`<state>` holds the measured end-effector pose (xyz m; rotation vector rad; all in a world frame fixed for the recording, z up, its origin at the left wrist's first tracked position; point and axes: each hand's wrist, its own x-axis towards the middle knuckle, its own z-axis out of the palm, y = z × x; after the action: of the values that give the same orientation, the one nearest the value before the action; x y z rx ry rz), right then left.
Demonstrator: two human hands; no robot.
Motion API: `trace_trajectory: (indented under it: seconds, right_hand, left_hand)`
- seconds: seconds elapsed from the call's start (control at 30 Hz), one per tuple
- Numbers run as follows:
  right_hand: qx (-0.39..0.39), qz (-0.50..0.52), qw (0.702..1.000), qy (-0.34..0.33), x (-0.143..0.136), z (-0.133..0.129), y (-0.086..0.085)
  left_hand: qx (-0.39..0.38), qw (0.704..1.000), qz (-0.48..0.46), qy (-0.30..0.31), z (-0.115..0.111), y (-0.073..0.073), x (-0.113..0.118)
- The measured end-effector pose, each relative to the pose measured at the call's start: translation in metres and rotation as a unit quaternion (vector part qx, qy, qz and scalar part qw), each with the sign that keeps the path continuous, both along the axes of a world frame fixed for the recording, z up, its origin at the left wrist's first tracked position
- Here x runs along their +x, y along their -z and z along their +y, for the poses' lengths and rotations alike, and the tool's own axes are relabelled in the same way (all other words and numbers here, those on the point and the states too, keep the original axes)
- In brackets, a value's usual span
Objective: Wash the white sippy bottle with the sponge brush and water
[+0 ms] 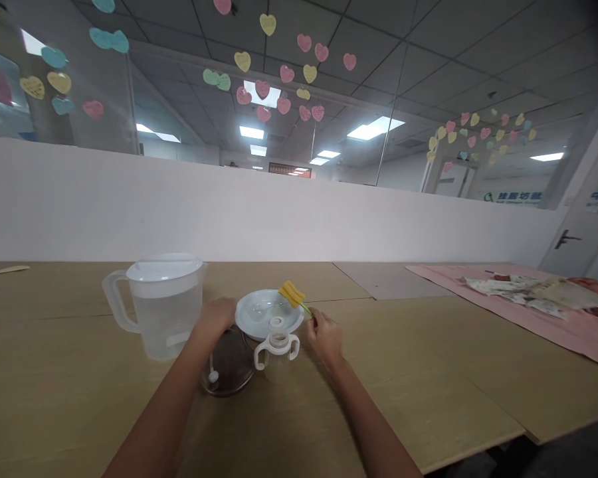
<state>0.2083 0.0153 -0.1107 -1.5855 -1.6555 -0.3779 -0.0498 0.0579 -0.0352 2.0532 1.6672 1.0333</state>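
My right hand is closed around the green handle of a sponge brush, its yellow head over the right rim of a white bowl with clear liquid in it. My left hand is closed at the bowl's left rim, its fingertips partly hidden. In front of the bowl stands a clear baby bottle with white side handles and an uncovered neck. Behind its neck shows a small white ring-shaped part. Below my left hand, a dark round tray bears a small white piece with a straw.
A translucent pitcher of water stands left of my left hand. On the right, a pink cloth carries crumpled fabric pieces. A low white wall borders the wooden table at the back.
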Motion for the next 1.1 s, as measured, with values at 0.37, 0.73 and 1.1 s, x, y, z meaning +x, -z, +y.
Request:
trace_trajectory:
  seconds: [0.37,0.73,1.1]
  right_hand:
    - [0.038,-0.013,0.999,-0.019,-0.003,0.005,0.004]
    - [0.062,-0.048,0.995,-0.06,-0.003,0.008,0.01]
    - [0.124,-0.002,0.988,-0.089,0.0,0.003,0.005]
  left_hand:
    - [0.011,0.989,0.146,0.014,0.013,0.031,0.048]
    - [0.036,0.996,0.059,0.059,0.004,0.0,0.051]
    - [0.239,0.963,0.069,0.1,-0.022,-0.031,0.049]
